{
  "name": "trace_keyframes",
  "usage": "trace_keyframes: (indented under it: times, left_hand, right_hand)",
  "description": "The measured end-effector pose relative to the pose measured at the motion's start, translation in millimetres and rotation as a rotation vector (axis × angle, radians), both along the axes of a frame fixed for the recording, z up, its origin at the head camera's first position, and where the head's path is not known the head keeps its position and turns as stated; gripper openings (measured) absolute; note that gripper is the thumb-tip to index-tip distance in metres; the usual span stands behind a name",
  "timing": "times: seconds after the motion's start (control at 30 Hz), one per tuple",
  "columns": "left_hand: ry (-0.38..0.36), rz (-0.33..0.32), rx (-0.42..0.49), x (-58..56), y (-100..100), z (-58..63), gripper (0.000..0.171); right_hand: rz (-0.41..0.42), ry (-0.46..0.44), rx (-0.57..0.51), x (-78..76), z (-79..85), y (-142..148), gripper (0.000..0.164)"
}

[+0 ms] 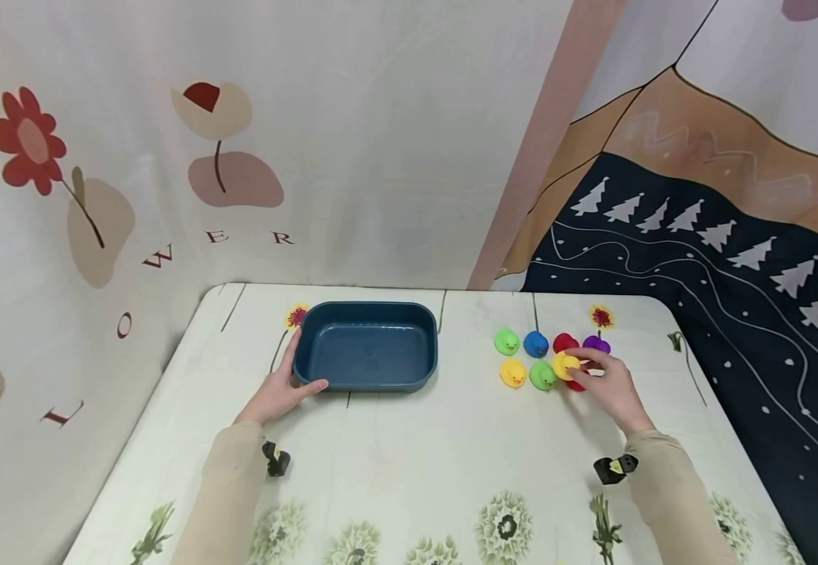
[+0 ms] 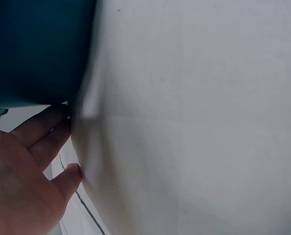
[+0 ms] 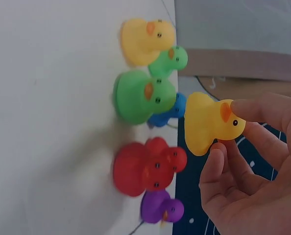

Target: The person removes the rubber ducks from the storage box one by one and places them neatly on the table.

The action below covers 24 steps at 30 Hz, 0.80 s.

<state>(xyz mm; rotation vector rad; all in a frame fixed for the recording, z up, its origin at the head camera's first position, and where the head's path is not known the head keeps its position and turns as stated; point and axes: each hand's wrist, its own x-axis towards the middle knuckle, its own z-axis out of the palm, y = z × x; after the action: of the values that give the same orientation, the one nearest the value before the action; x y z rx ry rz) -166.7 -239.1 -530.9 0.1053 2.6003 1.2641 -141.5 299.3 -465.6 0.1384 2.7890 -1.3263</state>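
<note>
My left hand (image 1: 276, 394) rests against the left end of a dark blue rectangular basin (image 1: 367, 388), fingers straight along its side and thumb at the front corner. In the left wrist view, the fingers (image 2: 50, 127) lie extended against the basin (image 2: 37, 54). My right hand (image 1: 610, 384) pinches a yellow rubber duck (image 3: 204, 122) between thumb and fingertips, raised above the other ducks. Below it sits a red duck (image 3: 133, 169), partly hidden in the head view. Beside that are a green duck (image 1: 542, 376) and a yellow-orange duck (image 1: 513, 373).
Behind stand a light green duck (image 1: 506, 341), a blue duck (image 1: 536, 344), another red duck (image 1: 565, 342) and a purple duck (image 1: 597, 344). A flower-printed cloth (image 1: 395, 463) covers the table. Patterned fabric (image 1: 381, 141) hangs behind it.
</note>
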Motion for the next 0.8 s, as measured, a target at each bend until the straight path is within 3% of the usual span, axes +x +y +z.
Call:
trace_keyframes:
  times: [0.43, 0.53, 0.63, 0.8]
  left_hand:
    - [-0.002, 0.004, 0.003, 4.6, 2, 2.3, 0.108]
    - [-0.002, 0.005, -0.004, 4.2, 2, 2.3, 0.108]
    - [0.002, 0.002, -0.009, 4.2, 2, 2.9, 0.107]
    - [0.006, 0.001, 0.001, 3.9, 3, 3.3, 0.108]
  right_hand:
    - [-0.004, 0.033, 0.053, 7.1, 0.6, 30, 0.037]
    - [0.003, 0.034, 0.049, 5.9, -5.4, 40, 0.039]
    - [-0.02, 0.028, 0.054, -1.1, -28.3, 59, 0.041]
    - [-0.065, 0.064, 0.122, -19.8, -87.2, 105, 0.052]
